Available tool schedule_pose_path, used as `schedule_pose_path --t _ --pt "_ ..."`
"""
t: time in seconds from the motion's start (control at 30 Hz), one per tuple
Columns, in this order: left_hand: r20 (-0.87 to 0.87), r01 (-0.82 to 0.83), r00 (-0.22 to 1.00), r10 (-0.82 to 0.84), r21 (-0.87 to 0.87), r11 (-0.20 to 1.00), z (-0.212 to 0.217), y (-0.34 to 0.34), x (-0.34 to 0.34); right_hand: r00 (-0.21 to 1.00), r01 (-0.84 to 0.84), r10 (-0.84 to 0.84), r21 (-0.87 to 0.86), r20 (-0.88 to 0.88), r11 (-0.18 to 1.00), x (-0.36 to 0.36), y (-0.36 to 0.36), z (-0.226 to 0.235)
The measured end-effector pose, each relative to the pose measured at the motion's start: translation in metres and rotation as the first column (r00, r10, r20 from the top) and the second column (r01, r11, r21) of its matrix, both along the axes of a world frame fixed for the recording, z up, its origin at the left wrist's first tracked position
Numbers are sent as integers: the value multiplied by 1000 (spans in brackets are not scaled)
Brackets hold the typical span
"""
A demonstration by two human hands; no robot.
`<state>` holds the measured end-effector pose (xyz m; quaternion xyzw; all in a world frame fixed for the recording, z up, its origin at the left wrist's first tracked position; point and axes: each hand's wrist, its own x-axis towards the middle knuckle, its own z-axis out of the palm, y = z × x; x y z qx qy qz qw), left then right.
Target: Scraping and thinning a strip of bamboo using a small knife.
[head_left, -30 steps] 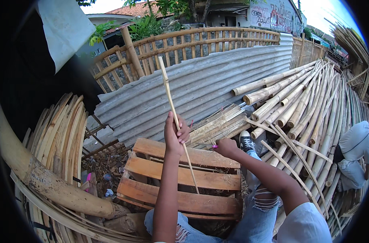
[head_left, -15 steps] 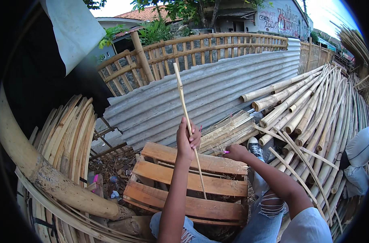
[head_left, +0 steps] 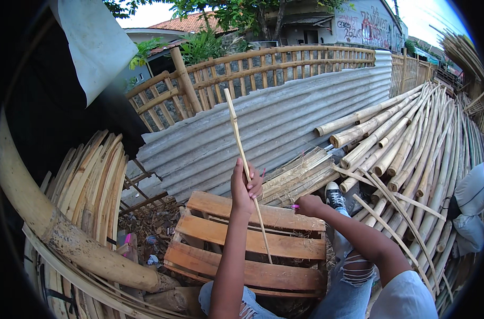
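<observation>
A thin split-bamboo strip (head_left: 234, 122) stands steeply tilted in front of me. My left hand (head_left: 246, 187) is wrapped round its middle, and its upper end leans a little to the left. The strip's lower end meets the orange-brown slatted wooden crate (head_left: 207, 229) between my knees. To the right, over the crate's far right corner, my right hand (head_left: 311, 206) is closed in a fist. A small pink piece (head_left: 294, 206) sticks out of that fist; the rest of it is hidden, so its kind does not show.
Bamboo poles (head_left: 377, 143) lie stacked at right, with loose strips (head_left: 396, 202) across them. A bundle of split bamboo (head_left: 85, 191) stands at left behind a thick bamboo pole (head_left: 87, 252). Corrugated sheeting (head_left: 274, 122) and a bamboo fence (head_left: 284, 61) run across the back.
The view has shifted slightly. The strip's top leans a little further left. Slightly more of the pink piece shows at my right fist; both grips stay the same.
</observation>
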<state>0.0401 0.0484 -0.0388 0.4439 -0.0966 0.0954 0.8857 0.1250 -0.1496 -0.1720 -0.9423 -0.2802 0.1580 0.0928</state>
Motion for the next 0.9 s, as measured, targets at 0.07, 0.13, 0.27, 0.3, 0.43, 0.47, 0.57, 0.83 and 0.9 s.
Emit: schedule_pose_path --t 0.07,0.13,0.27,0.3,0.43,0.47,0.57,0.83,0.9 --pt "7 2 1000 -2 5 1000 0 0 0 1000 -7 7 -11 14 1000 -1 1 0" --pt "21 18 1000 -17 -32 999 -1 1 -1 1000 -17 16 -26 -12 1000 1 2 4" --pt "22 14 1000 -13 -34 999 -3 1 0 991 -70 77 66 -112 995 8 -1 17" --pt "21 15 1000 -14 -29 999 -3 0 1 991 -70 77 66 -112 995 8 -2 20" --pt "0 7 1000 -7 -22 1000 1 0 -2 848 -73 -142 378 510 923 5 -2 53" --pt "-2 8 1000 -8 -22 1000 0 -1 -1 759 -86 -238 456 606 886 6 -3 62" --pt "13 27 1000 -27 -25 999 1 -1 0 754 27 -325 468 570 884 14 -1 71" --pt "7 2 1000 -2 -3 1000 0 -2 -2 946 148 -180 138 270 979 26 -20 9" --pt "9 -1 1000 1 -5 1000 -2 2 -2 979 119 -133 100 156 988 23 -19 11"
